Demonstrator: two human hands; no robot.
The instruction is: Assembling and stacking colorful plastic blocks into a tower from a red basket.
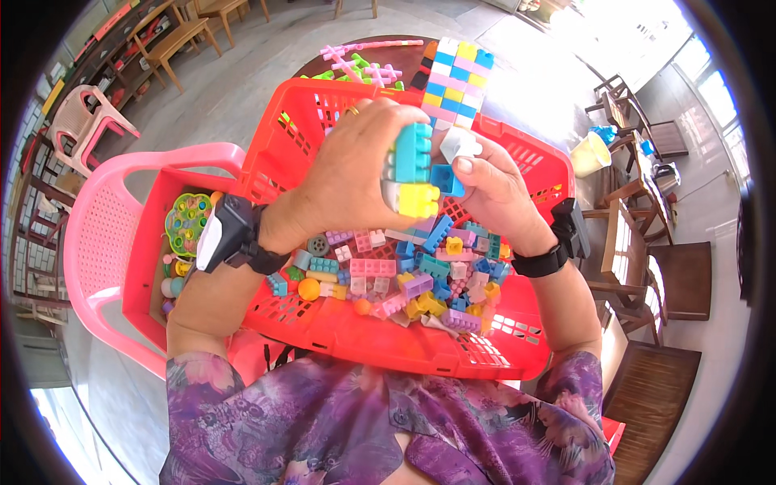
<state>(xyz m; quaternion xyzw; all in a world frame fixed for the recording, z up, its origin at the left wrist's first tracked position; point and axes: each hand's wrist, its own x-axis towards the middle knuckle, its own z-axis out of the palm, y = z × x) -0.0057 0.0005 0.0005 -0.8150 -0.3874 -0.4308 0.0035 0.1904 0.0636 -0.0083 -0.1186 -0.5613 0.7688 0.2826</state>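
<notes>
Above a red plastic basket (364, 343), my left hand (343, 170) is closed around a cluster of toy building blocks. A teal block (414, 153) and a yellow block (418, 200) show at its fingertips; my palm hides part of the cluster. My right hand (505, 190) pinches a white block (459, 144) between thumb and fingers. Close beside that thumb is a blue block (446, 180), its hollow side showing; whether it joins the cluster I cannot tell. Many loose coloured blocks (373, 267) lie in the basket under both hands.
Beyond the basket, a wall of stacked blocks (454, 85) and pink and green linking pieces (364, 69) rest on a dark round table (311, 66). To the left, a pink chair (97, 214) holds a red box (149, 275) of toys. Wooden chairs (679, 279) and a yellow bucket (590, 155) stand right.
</notes>
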